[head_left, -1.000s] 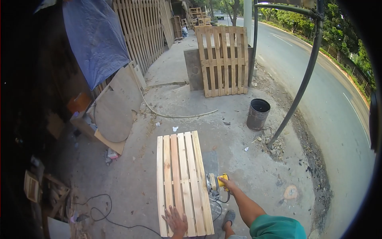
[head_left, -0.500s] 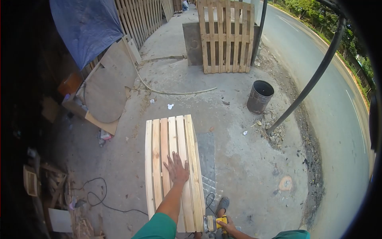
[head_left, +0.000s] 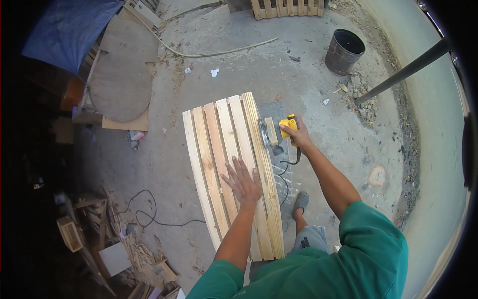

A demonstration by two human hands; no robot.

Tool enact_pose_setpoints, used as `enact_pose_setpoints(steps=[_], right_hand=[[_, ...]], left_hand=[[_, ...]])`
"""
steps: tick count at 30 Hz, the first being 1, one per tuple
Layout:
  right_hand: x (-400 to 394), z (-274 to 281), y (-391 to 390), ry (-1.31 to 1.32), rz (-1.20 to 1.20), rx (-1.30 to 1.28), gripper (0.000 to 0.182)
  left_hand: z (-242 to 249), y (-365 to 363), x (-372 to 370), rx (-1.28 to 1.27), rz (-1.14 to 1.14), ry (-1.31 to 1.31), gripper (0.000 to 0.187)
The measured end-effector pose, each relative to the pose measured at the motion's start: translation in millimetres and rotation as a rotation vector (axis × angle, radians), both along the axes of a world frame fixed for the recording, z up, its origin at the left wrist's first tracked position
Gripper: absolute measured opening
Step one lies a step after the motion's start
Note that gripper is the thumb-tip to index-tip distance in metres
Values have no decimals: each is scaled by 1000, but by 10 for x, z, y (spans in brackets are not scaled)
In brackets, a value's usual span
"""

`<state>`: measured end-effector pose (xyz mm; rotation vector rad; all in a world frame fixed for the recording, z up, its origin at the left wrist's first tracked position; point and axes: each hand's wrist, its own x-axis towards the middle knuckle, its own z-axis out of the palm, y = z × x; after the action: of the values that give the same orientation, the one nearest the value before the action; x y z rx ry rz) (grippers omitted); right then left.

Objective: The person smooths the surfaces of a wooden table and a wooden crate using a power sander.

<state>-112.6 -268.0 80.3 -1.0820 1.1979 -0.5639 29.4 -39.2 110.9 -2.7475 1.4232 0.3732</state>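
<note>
A slatted wooden panel (head_left: pixel 219 144), made of several pale boards with narrow gaps and thicker wood along its right side, stretches out in front of me. My left hand (head_left: pixel 244 182) lies flat on its slats, fingers spread. In my right hand (head_left: pixel 299 135) is a yellow power sander (head_left: pixel 287 128), turned sideways so that its disc faces the panel's right side. The disc appears to touch the wood near the far end. A dark cord (head_left: pixel 285 182) hangs from the tool beside the panel.
A metal bin (head_left: pixel 344 52) and a dark slanted pole (head_left: pixel 403 72) stand at the right, by the road. Wood scraps (head_left: pixel 144 256) are heaped at the lower left, near a cable on the ground (head_left: pixel 174 224). A rounded board (head_left: pixel 122 70) leans beside a blue tarp (head_left: pixel 74 32).
My right hand has moved the sander from the panel's near end forward along its right side toward the far end. My view has tilted down; the left hand stays on the slats.
</note>
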Motion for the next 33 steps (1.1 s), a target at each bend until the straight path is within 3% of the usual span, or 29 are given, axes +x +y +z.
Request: enact_pose_setpoints(steps=[3,8,14,19,24,28,33], right_hand=[[485,204,-813,59,-12,-119,88],[712,-76,-1443,27,55,97,97],[53,-605,-312,-23,31,341,101],[-891,-533,1259,-49,10,601,101],[-1806,-585,2513,-143,164,962,64],[-2101,-774,2812,-158,309,1149,43],[-1609,-1154,2071,-419,279,1102,44]], left_hand=[[-102,12,0,-57,-5,-5,71],[-45,-58,-24,-3,6,30,71],[-27,-64,-58,-28,2,33,70],[-12,-72,-92,21,-7,-23,70],[-38,-56,-107,19,-2,-38,69],[-32,-42,-117,-20,-10,-40,69],[-89,-12,-120,-48,9,-35,69]])
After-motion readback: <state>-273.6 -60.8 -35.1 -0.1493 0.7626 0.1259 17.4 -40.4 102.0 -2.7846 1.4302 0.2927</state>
